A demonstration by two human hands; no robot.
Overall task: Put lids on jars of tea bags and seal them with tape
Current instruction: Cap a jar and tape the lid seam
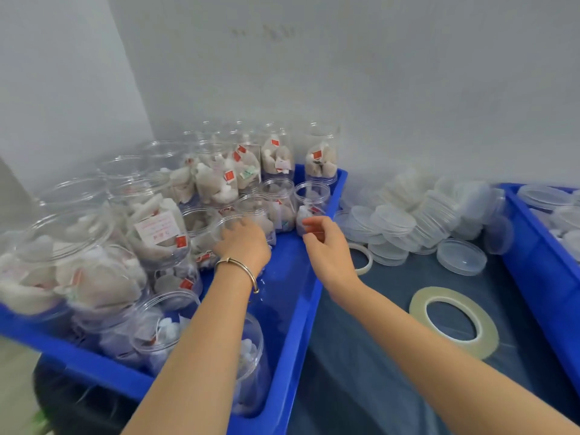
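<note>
Head view: a blue bin (301,309) fills the lower left of the frame, crowded with clear jars (216,180) of tea bags, all without lids. The left hand (243,243) reaches to the middle of the frame, fingers curled over the rim of one open jar (227,226) — the grip looks closed on it, though blur softens the fingertips. The right hand (326,246) hovers just beside another jar (312,204) at the bin's right wall, fingers loosely bent and apart, holding nothing that I can see.

The jars are thin clear plastic, so likely light, fairly stiff at the threaded mouth but springy in the wall, and smooth enough to slip. The rim or upper wall seems the safest hold; squeezing mid-wall may dent it. The tea bags are soft and will not shift the weight much.

The gripped jar stands upright, long axis vertical, mouth up. Several jars at the far left lie tilted.

To the right, on the dark table (376,356), a heap of clear lids (395,224) sits centre right, with a tape roll (453,321) lower right and a smaller roll (362,257) near the right hand.
</note>
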